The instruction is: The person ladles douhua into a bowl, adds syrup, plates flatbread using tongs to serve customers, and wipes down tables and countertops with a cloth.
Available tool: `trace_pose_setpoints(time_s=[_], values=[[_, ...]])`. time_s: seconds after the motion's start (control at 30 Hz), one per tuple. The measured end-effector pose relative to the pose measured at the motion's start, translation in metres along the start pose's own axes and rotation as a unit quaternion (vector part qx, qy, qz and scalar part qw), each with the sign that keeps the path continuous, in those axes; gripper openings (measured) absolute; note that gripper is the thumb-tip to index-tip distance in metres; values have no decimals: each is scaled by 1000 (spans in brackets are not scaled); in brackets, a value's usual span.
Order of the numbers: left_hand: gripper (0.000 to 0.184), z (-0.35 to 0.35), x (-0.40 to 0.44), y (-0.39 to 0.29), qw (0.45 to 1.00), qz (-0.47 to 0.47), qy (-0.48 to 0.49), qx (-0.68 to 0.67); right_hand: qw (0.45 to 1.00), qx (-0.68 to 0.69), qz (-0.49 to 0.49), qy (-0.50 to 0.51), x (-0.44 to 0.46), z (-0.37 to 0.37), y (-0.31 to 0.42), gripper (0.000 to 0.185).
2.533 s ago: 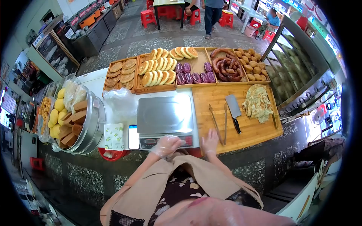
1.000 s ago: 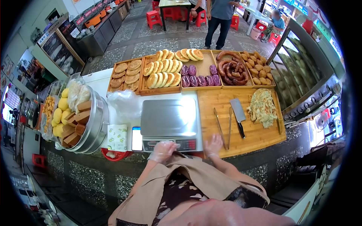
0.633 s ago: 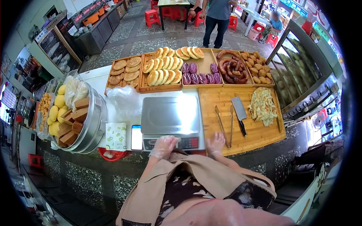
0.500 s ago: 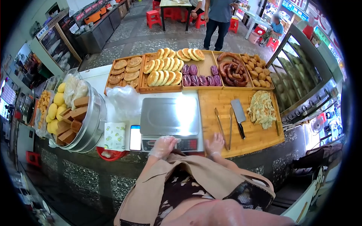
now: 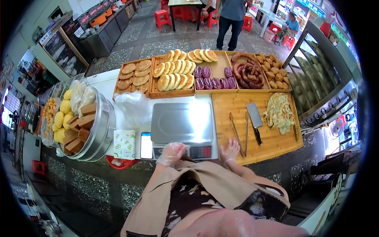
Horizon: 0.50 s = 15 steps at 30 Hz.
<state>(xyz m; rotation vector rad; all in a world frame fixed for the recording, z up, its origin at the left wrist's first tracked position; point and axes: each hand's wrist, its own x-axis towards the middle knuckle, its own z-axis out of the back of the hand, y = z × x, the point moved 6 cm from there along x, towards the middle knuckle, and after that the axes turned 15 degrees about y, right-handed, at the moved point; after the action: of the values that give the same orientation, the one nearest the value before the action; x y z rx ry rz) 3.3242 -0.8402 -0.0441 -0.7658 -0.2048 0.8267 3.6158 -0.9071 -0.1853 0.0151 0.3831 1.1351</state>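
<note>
In the lower middle of the frame, the left hand (image 5: 172, 153), in a thin clear glove (image 5: 167, 156), is at the front of the silver scale (image 5: 171, 122). Its fingers are curled in together. It is hard to tell if they hold anything, or if the hand presses on the scale. The right hand (image 5: 229, 151), right of the middle, lies with its fingers apart on the near edge of the wooden board (image 5: 225, 102). It grips nothing. The metal tongs (image 5: 246, 136) lie just beside it, with their joined end near that edge.

If the right hand slid sideways, it might bump the tongs and they could fall. The knife (image 5: 254, 115) lies right of the tongs, so a hasty reach there might bring fingers too close to the blade. A push from the left hand might make the scale read wrong. Left of the scale, the phone (image 5: 146, 148) sits near the front edge of the white table (image 5: 100, 81), and a bump could knock it off.
</note>
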Motion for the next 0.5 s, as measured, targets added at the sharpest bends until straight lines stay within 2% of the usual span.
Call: trace_pose_setpoints(time_s=[0.2, 0.5], values=[[20, 3, -2, 0, 999, -15, -44, 20, 1000, -20, 5, -10, 3, 0, 0, 68], [22, -2, 1, -1, 999, -24, -36, 21, 1000, 5, 19, -18, 1, 5, 0, 68]])
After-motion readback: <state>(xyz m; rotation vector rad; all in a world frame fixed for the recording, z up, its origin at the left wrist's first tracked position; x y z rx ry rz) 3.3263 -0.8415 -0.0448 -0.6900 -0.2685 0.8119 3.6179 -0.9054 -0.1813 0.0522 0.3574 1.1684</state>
